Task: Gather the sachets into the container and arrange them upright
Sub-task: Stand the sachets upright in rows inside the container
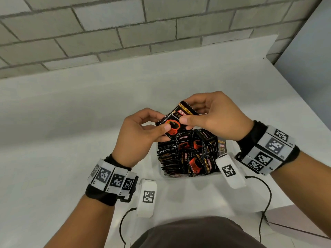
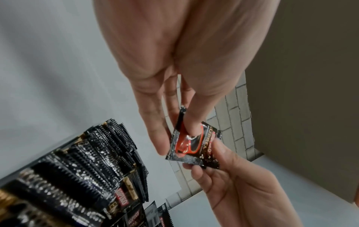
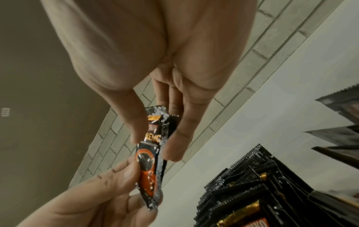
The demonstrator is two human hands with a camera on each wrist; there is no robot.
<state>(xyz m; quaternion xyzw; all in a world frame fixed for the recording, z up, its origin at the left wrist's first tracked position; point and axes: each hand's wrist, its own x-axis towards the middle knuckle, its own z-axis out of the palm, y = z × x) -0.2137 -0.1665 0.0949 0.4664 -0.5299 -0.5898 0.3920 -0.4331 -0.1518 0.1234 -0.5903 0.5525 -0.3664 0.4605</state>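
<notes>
- Head view: both hands hold one black sachet (image 1: 176,120) with a red cup print, raised above the container (image 1: 162,173) and apart from it.
- The left hand (image 1: 138,138) pinches the sachet's lower end between thumb and fingers, its other fingers curled behind the packet.
- The right hand (image 1: 215,117) pinches the upper part, thumb on the printed face and fingers curled round the gold-banded top edge.
- Just below and between the two hands, the container is packed with black sachets (image 1: 189,154); a row under the left hand stands on edge, while those under the right hand lie tilted and jumbled.
- The container sits on a pale grey surface (image 1: 71,113), with a grey brick wall (image 1: 107,33) beyond the hands.
- In the left wrist view the sachet (image 2: 192,145) is flat between the thumb and fingers, serrated edges of the standing row (image 2: 93,156) showing below the hand.
- In the right wrist view the sachet (image 3: 151,161) is seen edge-on, tilted, gripped at both ends.
</notes>
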